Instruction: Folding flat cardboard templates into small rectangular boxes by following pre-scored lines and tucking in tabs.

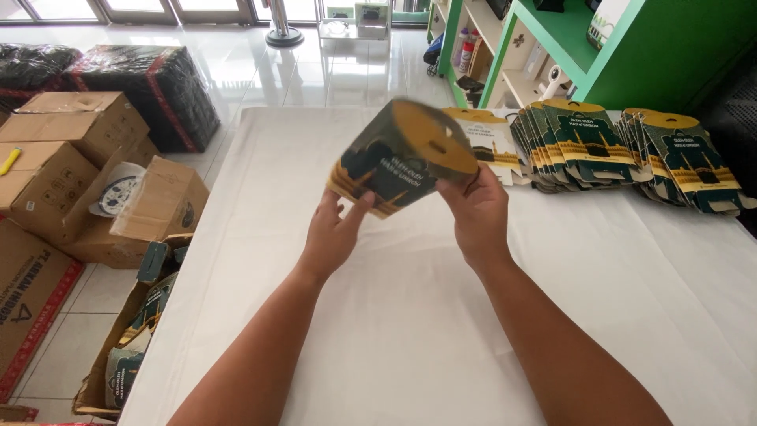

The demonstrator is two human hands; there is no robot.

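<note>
A dark green and gold printed card box [398, 158] is held up over the white table [410, 331], partly opened into shape. My left hand [335, 233] pinches its lower left corner. On the box's right side, my right hand [475, 211] grips the edge near the rounded gold handle flap. Both forearms reach in from the bottom of the view.
Several flat boxes of the same print lie fanned in stacks [623, 150] along the table's far right. Brown cartons [71, 166] and an open carton of folded boxes [130, 347] stand on the floor at left. Green shelving [583, 47] rises behind the table.
</note>
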